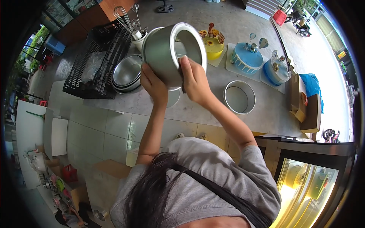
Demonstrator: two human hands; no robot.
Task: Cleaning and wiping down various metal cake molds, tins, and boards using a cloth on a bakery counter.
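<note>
A deep round silver metal cake tin (161, 57) is held up above the worktable, tilted on its side with its opening turned to the right. My left hand (154, 81) grips the tin's lower left side. My right hand (194, 78) is closed on the rim, its thumb on the inner edge; something dark, perhaps a cloth, shows beside the palm. Below the held tin, a round pale shape (173, 98) on the table is partly hidden. Standing on the table to the right is another round metal cake tin (239, 97).
Stacked metal bowls (127, 72) and a black plastic crate (95, 62) stand at left, near a container of whisks (138, 38). A yellow cake (213, 46) and two blue cakes (247, 59) line the far side. Cardboard boxes (311, 114) sit at the right end; a lit display case (304, 186) is nearer.
</note>
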